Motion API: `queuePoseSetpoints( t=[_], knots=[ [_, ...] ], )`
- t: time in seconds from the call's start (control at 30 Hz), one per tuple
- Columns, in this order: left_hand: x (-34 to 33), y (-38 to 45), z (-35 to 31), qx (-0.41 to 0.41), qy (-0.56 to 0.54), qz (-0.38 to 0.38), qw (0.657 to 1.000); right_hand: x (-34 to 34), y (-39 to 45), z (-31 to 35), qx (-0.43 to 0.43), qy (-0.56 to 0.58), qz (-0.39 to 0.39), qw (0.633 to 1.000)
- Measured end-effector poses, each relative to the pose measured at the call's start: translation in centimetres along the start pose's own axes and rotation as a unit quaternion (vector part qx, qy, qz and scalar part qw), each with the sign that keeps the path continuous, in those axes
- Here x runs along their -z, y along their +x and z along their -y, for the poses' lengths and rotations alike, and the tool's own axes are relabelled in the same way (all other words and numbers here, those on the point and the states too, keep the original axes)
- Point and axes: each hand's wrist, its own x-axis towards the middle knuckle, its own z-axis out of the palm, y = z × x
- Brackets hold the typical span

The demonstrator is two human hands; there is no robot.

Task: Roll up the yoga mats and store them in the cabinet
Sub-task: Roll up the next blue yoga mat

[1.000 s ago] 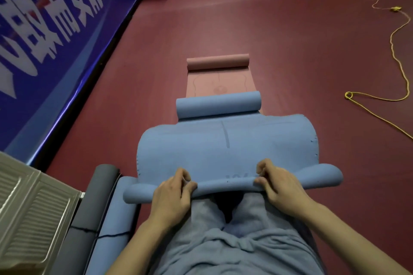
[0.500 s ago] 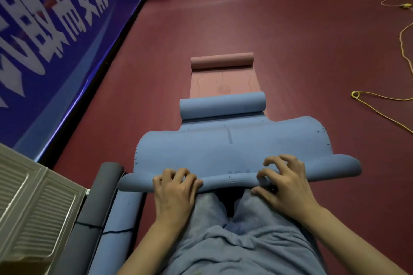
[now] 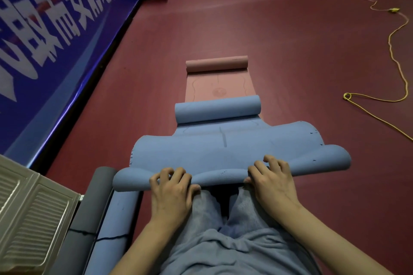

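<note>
Yellow cord (image 3: 400,60) on red floor (image 3: 268,29); blue banner (image 3: 55,29) left.

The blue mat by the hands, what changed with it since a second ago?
Both hands, left hand and right hand, have curled further over the blue mat, and its rolled near edge is a little thicker. The pink mat and the yellow cord stayed put.

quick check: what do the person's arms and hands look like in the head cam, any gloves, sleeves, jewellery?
Both hands, left hand and right hand, are bare: no gloves, rings or watch visible. The forearms are uncovered to the frame edge, so no sleeves show. Clothing in view is a grey-blue top and faded blue-grey trousers.
</note>
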Motion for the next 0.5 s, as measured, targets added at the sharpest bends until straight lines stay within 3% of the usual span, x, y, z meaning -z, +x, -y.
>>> queuePoseSetpoints(
  t=[0.17,0.33,0.5],
  knots=[
    [-1.3,2.2,1.0,0.046,-0.054,0.064,0.995,-0.9,2.1,-0.4,-0.042,0.062,0.051,0.996],
    [1.7,3.5,2.0,0.044,-0.133,0.204,0.969,0.4,1.7,-1.5,-0.013,0.087,0.084,0.993],
    [1.6,0.1,1.3,0.068,-0.171,0.198,0.963,1.0,-1.9,-1.8,-0.017,0.204,0.104,0.973]
  ],
)
